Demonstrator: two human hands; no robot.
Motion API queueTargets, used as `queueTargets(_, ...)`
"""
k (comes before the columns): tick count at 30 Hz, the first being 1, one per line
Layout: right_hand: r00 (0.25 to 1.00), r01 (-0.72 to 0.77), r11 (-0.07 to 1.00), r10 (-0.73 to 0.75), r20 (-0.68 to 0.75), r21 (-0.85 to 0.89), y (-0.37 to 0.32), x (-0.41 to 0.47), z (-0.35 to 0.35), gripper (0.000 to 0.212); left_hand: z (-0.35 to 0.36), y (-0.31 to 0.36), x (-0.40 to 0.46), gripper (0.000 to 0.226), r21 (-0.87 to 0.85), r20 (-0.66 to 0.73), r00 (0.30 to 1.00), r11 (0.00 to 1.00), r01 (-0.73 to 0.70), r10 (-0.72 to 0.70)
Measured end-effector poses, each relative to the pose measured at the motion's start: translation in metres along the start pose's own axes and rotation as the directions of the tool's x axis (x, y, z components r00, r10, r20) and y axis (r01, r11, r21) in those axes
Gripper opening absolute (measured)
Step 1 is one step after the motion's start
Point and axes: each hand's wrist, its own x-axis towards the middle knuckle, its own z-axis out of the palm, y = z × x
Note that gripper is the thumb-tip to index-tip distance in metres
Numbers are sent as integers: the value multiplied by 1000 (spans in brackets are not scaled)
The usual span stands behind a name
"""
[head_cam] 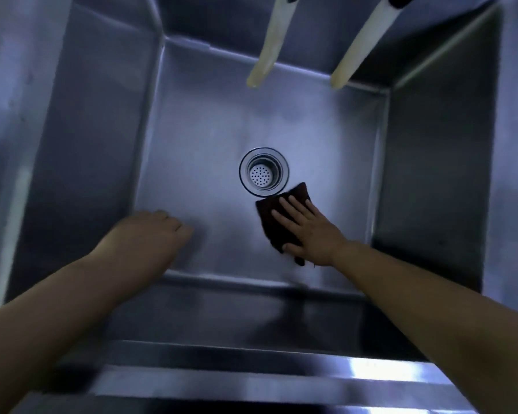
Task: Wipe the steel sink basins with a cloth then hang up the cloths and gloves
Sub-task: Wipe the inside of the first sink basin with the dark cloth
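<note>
Steel sink basin (210, 138), deep and square, viewed from straight above; near rim at the bottom edge of view, brightly reflective at right.

Item 1, left: left hand (150, 234), palm down on the basin floor near the front-left corner, fingers loosely bent and together, holding nothing. Forearm crosses the near rim.

Item 2, centre: round drain strainer (263, 171), perforated cup within a steel ring, set in the floor.

Item 3, upper centre to right: two pale spout tubes, left tube (271, 46) and right tube (362, 46), hanging from above the far wall, tips over the far edge of the floor; both stand clear of the hands.

Item 4, right of centre: dark maroon cloth (277, 225), lying flat on the floor, long axis running from the front towards the drain, its far corner just touching the strainer ring.

Item 5: right hand (308, 231), flat on the cloth, fingers straight and spread, pressing; fingertips fall short of the cloth's far edge, thumb at its near end.
</note>
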Motion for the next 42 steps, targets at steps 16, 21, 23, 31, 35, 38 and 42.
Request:
queueTargets(16,972,-229,901,189,-141,-368,93,-161,-132,37,59,122,207,61,199,-60,888,877,-437,456)
queueTargets(21,971,-232,912,198,-134,-338,93,-158,-133,46,91,143,179,62,245,10,752,727,-641,660)
queueTargets(23,972,-233,911,207,-113,-339,93,-158,-133,48,84,152,173,61,274,-23,691,669,-691,722)
queueTargets(31,968,-232,913,183,-171,-337,103,-154,-120,48,56,207,252,55,207,-91,688,690,-694,720)
queueTargets(35,966,-219,926,161,-204,-308,107,-153,-116,47,53,210,291,58,223,-80,703,700,-678,706)
queueTargets(38,954,-221,934,148,-259,-282,109,-153,-113,44,46,201,303,60,236,-120,683,689,-685,720)
queueTargets(42,949,-214,942,137,-285,-260,111,-153,-112,45,25,182,332,58,211,-221,741,773,-598,634)
